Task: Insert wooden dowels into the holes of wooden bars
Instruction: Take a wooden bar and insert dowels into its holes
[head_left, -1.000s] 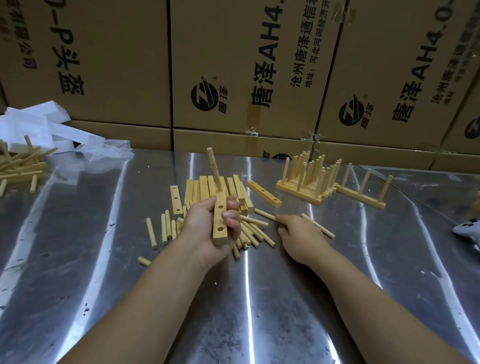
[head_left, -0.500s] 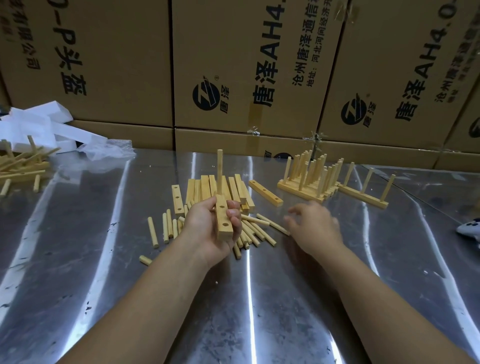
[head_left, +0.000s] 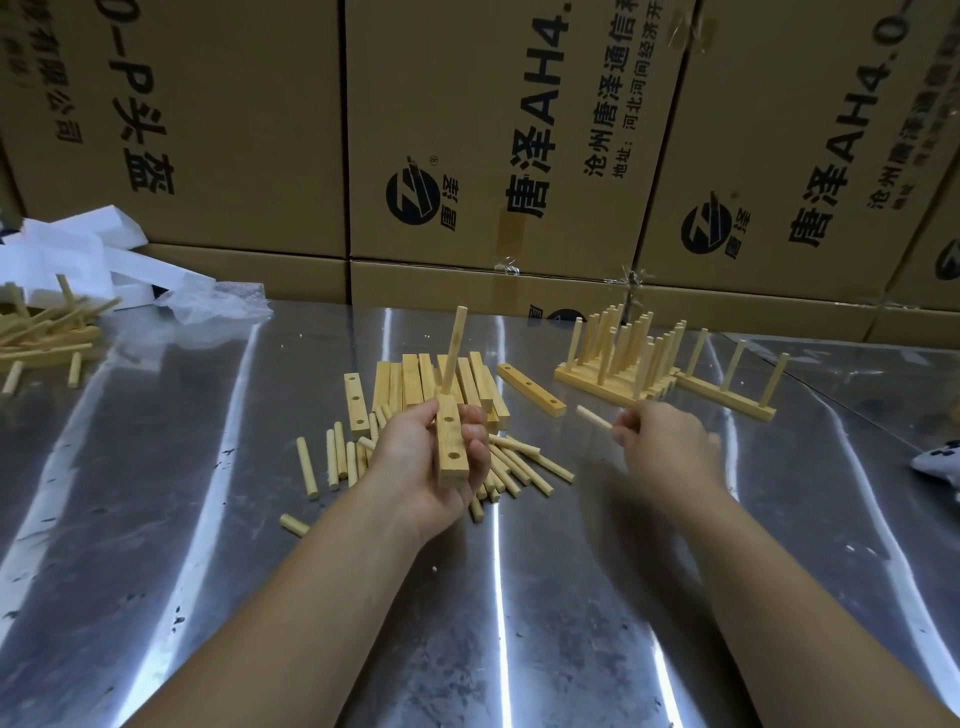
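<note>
Curling your left hand round a wooden bar with an upright dowel in it, you are pinching a loose dowel with your right hand.

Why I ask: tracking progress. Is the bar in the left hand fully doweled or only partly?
Partly. One dowel stands upright in the bar held by the left hand; its near hole is visibly empty.
</note>
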